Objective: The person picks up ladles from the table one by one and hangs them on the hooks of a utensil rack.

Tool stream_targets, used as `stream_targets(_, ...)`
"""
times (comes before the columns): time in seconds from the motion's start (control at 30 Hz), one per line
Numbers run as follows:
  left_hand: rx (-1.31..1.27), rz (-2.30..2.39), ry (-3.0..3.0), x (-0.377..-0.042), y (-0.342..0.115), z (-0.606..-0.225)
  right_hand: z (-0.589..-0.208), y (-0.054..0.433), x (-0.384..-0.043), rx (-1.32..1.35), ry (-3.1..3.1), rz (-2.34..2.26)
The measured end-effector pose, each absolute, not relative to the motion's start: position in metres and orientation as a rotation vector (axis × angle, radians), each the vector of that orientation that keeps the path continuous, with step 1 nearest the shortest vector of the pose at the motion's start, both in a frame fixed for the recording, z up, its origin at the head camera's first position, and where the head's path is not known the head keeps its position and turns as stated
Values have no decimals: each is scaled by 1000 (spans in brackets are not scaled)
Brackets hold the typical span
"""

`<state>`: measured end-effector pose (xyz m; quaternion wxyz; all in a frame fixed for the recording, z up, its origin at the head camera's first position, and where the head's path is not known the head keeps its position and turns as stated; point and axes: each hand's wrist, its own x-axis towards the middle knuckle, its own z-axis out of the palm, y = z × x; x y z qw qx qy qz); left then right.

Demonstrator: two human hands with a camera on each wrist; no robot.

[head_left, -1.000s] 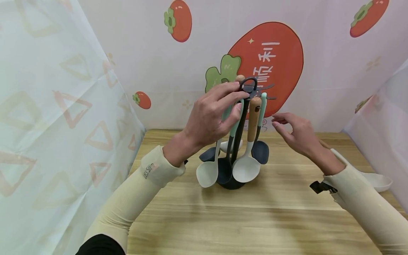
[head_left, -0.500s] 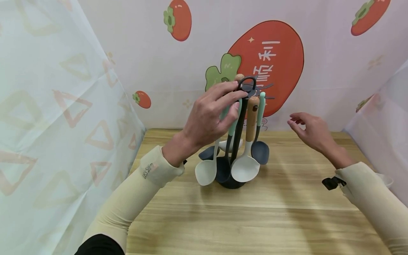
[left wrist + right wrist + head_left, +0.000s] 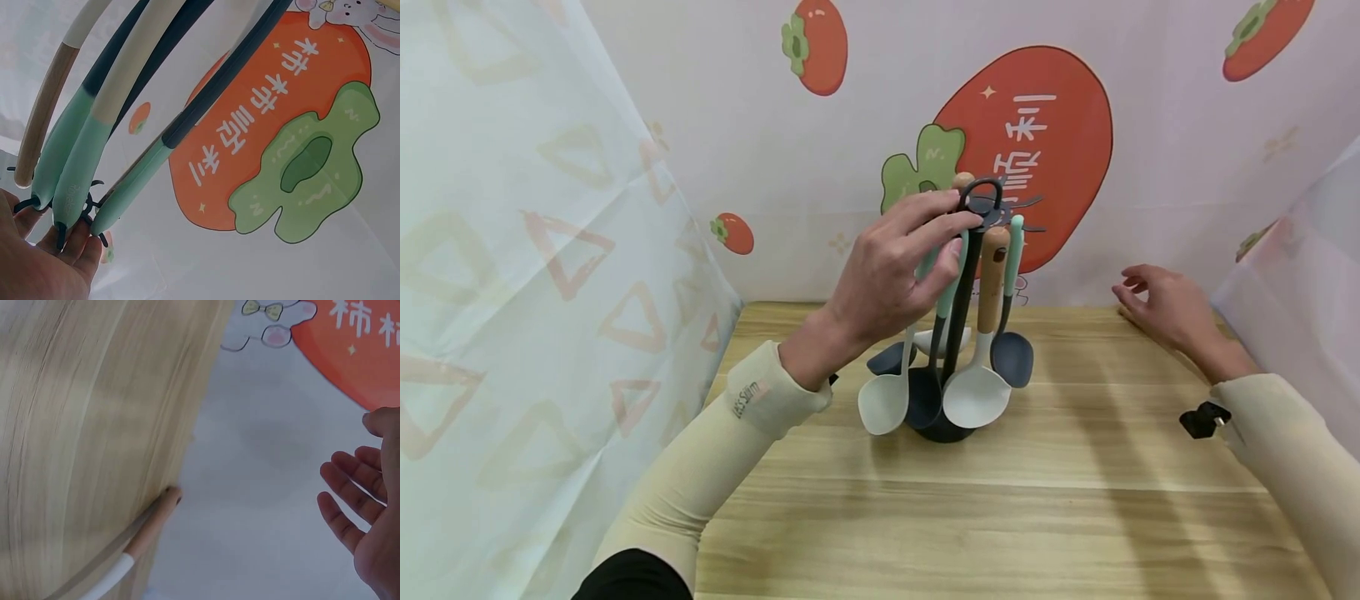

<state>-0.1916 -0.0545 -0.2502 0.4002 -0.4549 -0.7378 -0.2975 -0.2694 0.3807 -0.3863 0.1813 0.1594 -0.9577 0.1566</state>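
My left hand point(image 3: 895, 258) holds the top of a black utensil rack point(image 3: 962, 308), fingers by its ring handle point(image 3: 981, 192). From its hooks hang a white ladle point(image 3: 976, 397) with a wooden handle, a cream ladle point(image 3: 883, 405), a dark ladle point(image 3: 923, 398) and a dark-headed utensil point(image 3: 1012, 360) with a mint handle. In the left wrist view, fingertips sit right behind the mint handles point(image 3: 78, 181). My right hand point(image 3: 1176, 308) holds nothing, fingers loosely bent, at the table's back right. Near it, in the right wrist view, lies a white-necked utensil with a wooden handle point(image 3: 150, 528).
The wooden table point(image 3: 1015, 508) runs back to a white wall sheet point(image 3: 760, 150) printed with persimmons. Patterned side sheets point(image 3: 550, 275) close off left and right. Beneath the right wrist hangs a black clip point(image 3: 1205, 420).
My right hand has moved away from the rack, rightward, to above the table's back right. The left hand stays at the rack's top, and the hanging utensils barely shift.
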Motion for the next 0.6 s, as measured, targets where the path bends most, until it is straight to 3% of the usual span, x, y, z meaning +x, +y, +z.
stream_targets(0.6,-1149,-753,-1893,-191,-55,-248,-407,446,-286,197,-3032,368)
